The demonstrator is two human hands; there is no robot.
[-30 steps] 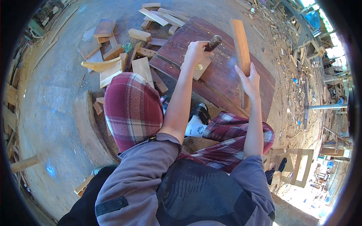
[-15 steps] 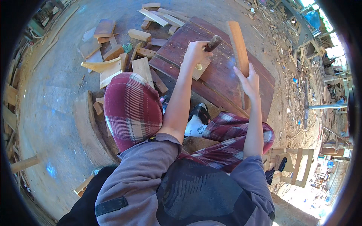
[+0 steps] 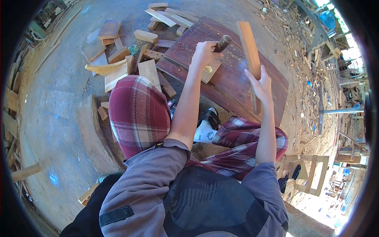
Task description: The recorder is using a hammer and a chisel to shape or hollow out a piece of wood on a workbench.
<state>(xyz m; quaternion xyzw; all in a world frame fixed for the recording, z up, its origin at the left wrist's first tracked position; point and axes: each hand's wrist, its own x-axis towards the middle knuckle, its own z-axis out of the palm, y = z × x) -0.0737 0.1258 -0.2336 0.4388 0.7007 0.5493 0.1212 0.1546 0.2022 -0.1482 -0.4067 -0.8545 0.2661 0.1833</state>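
Note:
My left hand (image 3: 204,53) is closed round a dark, round wooden handle (image 3: 224,43); its thick end sticks out past the thumb side, and whatever lies below the fist is hidden. Just under that hand, a pale wooden block (image 3: 212,72) with a round hollow lies on a dark red-brown board (image 3: 237,85). My right hand (image 3: 260,86) grips the near part of a long, flat, orange-brown piece of wood (image 3: 248,39), which slants up and away above the board's right half.
Wood offcuts (image 3: 147,36) and a curved pale piece (image 3: 106,69) lie to the left of the board. A thick curved timber (image 3: 96,132) rests by my left knee. On the right stands a wooden frame (image 3: 312,173). Wood chips are scattered on the board.

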